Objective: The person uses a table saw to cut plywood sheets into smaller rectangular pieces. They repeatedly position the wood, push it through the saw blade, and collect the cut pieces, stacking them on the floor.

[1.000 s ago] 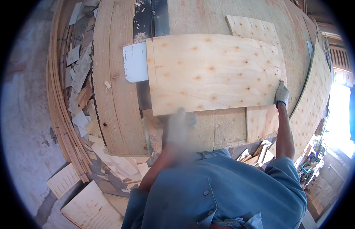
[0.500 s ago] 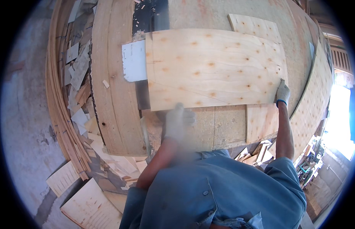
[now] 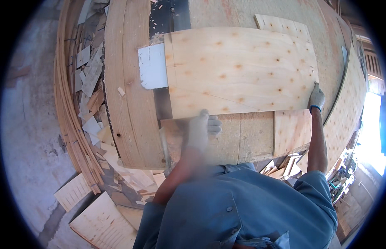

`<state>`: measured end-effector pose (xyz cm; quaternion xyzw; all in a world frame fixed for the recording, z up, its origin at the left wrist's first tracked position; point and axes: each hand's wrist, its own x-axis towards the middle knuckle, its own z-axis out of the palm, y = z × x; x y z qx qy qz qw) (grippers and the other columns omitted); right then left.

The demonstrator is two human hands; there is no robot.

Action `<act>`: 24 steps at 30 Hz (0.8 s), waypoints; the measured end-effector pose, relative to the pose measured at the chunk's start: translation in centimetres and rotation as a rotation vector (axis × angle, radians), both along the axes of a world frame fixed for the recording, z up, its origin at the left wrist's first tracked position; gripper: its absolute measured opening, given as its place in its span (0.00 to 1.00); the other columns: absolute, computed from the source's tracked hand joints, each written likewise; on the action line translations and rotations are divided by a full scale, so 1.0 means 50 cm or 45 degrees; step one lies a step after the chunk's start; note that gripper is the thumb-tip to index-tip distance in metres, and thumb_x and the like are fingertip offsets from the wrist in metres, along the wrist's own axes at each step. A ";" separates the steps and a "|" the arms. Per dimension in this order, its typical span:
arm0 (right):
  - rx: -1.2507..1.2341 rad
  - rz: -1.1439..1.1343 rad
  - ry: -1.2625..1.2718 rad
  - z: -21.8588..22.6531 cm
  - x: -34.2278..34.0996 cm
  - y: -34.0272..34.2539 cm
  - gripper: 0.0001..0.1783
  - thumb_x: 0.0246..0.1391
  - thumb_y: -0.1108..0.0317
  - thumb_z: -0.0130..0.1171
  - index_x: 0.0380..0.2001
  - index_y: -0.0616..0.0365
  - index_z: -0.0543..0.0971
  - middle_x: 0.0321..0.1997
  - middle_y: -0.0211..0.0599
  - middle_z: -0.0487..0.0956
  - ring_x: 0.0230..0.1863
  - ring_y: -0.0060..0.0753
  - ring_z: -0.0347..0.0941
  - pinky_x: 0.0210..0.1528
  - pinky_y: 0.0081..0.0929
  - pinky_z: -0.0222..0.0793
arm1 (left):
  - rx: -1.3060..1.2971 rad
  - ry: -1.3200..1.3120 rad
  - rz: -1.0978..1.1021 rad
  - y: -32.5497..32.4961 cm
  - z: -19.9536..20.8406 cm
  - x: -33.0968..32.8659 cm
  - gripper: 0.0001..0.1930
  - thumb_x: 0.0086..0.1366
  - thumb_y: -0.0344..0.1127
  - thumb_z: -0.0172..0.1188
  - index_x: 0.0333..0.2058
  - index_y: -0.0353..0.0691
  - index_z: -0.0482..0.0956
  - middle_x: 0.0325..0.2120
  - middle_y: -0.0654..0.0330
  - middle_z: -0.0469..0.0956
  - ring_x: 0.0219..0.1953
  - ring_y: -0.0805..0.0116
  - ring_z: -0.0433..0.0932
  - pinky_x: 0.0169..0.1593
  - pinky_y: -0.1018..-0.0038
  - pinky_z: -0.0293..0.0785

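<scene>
A pale knotty plywood sheet (image 3: 242, 70) lies across the work table (image 3: 255, 133), a thin dark line slanting over its near left part. My left hand (image 3: 199, 128), in a pale glove, is at the sheet's near edge left of its middle. Its thumb rests on the edge and the curled fingers show just below; a blurry patch hides part of the palm and wrist. At the near right corner, my gloved right hand (image 3: 317, 98) grips the sheet, thumb on top and the other fingers mostly hidden.
A white panel piece (image 3: 152, 66) sits against the sheet's left end. Another plywood piece (image 3: 284, 25) shows behind it, and a larger knotty sheet (image 3: 346, 97) stands at the right. Wood offcuts (image 3: 91, 74) and long thin strips (image 3: 68, 124) crowd the left side.
The whole scene has shifted slightly to the right in view. Both hands stay at the sheet's near edge, and the left fingers show a little more clearly.
</scene>
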<state>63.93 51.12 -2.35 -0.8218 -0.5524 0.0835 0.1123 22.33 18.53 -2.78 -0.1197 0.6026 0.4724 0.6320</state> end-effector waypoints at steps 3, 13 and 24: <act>-0.058 0.003 -0.056 -0.026 0.033 0.013 0.39 0.60 0.36 0.41 0.37 0.65 0.83 0.39 0.63 0.80 0.44 0.58 0.78 0.48 0.46 0.69 | -0.028 0.019 0.014 0.013 0.015 -0.003 0.23 0.71 0.50 0.46 0.37 0.32 0.76 0.26 0.53 0.80 0.25 0.66 0.79 0.29 0.71 0.75; -0.051 0.005 0.012 -0.034 0.014 0.048 0.39 0.60 0.36 0.41 0.38 0.65 0.83 0.39 0.62 0.81 0.44 0.58 0.78 0.49 0.44 0.69 | 0.015 0.034 0.021 0.048 0.017 -0.025 0.22 0.71 0.49 0.47 0.35 0.31 0.75 0.26 0.52 0.80 0.23 0.65 0.78 0.29 0.71 0.75; -0.104 0.024 0.048 -0.053 0.021 0.071 0.39 0.61 0.36 0.40 0.40 0.65 0.82 0.41 0.62 0.80 0.46 0.58 0.77 0.50 0.44 0.69 | 0.112 -0.065 0.207 0.077 0.016 -0.029 0.19 0.72 0.45 0.47 0.26 0.37 0.70 0.16 0.63 0.68 0.13 0.76 0.62 0.17 0.79 0.56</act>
